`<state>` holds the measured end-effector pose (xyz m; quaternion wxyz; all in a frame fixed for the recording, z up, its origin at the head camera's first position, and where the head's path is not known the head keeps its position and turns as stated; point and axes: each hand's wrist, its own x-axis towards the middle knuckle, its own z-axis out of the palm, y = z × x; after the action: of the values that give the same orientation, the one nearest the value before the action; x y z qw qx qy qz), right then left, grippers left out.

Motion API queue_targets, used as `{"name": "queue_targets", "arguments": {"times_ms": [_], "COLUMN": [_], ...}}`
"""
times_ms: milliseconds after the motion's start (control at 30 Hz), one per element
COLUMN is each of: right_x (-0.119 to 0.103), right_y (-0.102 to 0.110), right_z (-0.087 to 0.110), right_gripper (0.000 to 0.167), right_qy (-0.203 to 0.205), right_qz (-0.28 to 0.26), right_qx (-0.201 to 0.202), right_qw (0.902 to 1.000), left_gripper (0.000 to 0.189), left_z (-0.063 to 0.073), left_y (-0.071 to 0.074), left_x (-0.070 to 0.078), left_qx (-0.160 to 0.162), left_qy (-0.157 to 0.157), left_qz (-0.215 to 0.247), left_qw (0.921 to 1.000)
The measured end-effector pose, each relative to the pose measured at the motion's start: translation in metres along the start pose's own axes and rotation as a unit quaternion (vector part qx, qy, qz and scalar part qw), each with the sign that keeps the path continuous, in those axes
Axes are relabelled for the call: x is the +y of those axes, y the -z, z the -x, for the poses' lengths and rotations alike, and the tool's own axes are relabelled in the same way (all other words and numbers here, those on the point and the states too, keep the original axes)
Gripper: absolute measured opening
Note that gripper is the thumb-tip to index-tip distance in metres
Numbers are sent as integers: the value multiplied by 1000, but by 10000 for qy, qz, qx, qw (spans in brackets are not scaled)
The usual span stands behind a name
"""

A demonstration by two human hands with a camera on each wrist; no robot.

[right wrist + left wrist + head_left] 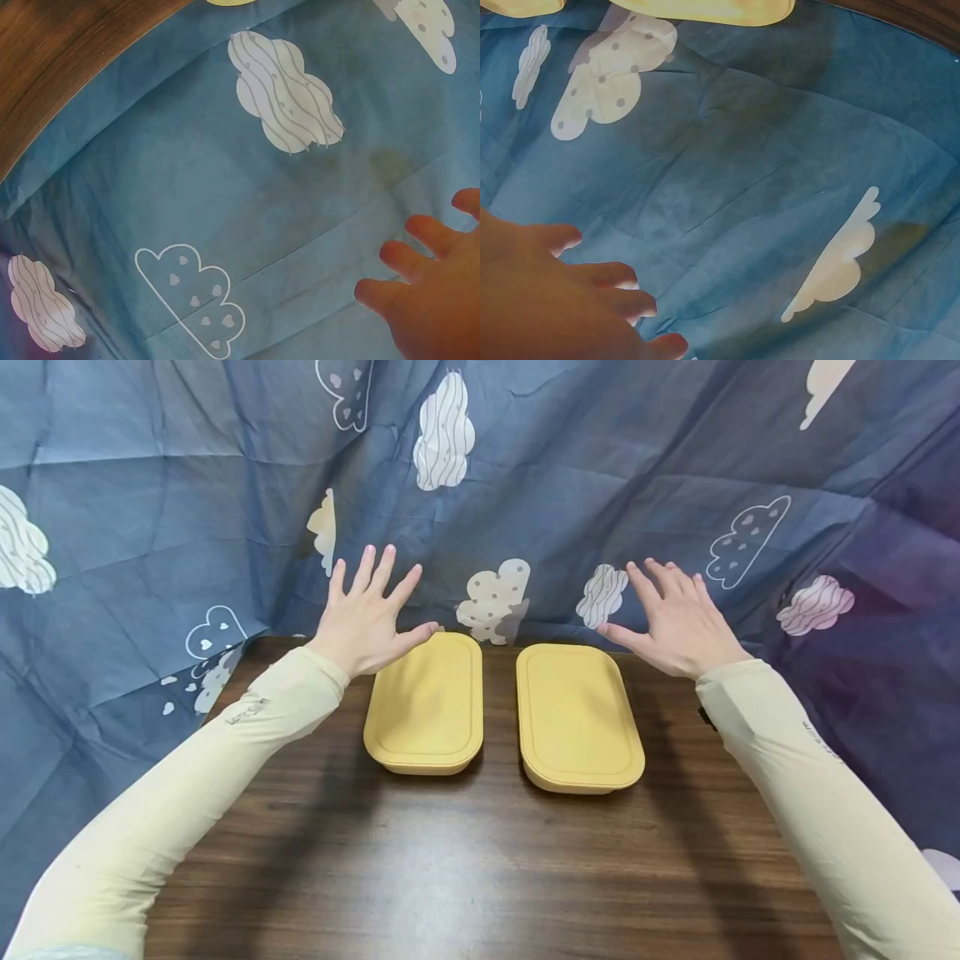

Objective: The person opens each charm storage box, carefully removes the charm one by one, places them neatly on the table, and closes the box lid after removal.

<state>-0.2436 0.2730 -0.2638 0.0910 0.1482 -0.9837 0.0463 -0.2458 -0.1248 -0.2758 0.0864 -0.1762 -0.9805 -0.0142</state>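
Observation:
Two yellow lidded boxes lie side by side on the table, the left box [427, 710] and the right box [577, 718], each with its lid on. My left hand [365, 618] is spread above the far left corner of the left box, its thumb overlapping that box's far edge in the head view. Beyond the far right corner of the right box, my right hand [682, 622] is held out with fingers spread. Both hands hold nothing. In the wrist views the left fingers [615, 276] and right fingers [427, 232] show against the blue cloth.
The dark wooden table [450, 868] ends at the far side against a blue curtain [555, 502] printed with clouds. A narrow strip of wood separates the two boxes. Pale sleeves cover both forearms, whose shadows fall across the table.

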Motion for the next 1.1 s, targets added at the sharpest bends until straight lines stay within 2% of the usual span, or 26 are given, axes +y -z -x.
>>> {"name": "queue_targets", "arguments": {"times_ms": [167, 333, 500, 600, 700, 800, 867, 1000, 1100], "right_x": [-1, -4, -10, -15, -19, -23, -23, -21, -18], "right_y": [0, -5, -6, -5, -4, -7, -11, -23, -36], "right_z": [9, 26, 42, 51, 60, 70, 78, 91, 98], "right_gripper": [89, 84, 75, 69, 62, 56, 52, 46, 42], "right_qy": [143, 104, -45, -161, -178, -163, -218, -631, -1037], "right_qz": [-243, -584, -843, -1143, -1478, -1764, -1947, -2304, -2654], "right_qx": [361, 624, 884, 1128, 1537, 1979, 2234, 2512, 2611], "right_qw": [9989, 9963, 9925, 9869, 9768, 9641, 9548, 9380, 9223], "left_gripper": [81, 80, 79, 76, 62, 43, 34, 28, 27], "left_z": [10, 25, 40, 50, 60, 68, 73, 80, 83], "left_y": [3, 1, 1, 1, -3, -11, -19, -34, -46], "left_x": [5, 8, 9, 10, 14, 21, 27, 41, 53], "left_qx": [338, 578, 816, 1077, 1567, 2145, 2408, 2517, 2430], "left_qy": [-238, -433, -417, -312, -304, -434, -534, -466, -289], "left_qz": [63, 147, 555, 957, 1531, 2164, 2555, 3230, 3575], "left_qw": [9991, 9973, 9942, 9891, 9752, 9515, 9348, 9111, 9013]}}
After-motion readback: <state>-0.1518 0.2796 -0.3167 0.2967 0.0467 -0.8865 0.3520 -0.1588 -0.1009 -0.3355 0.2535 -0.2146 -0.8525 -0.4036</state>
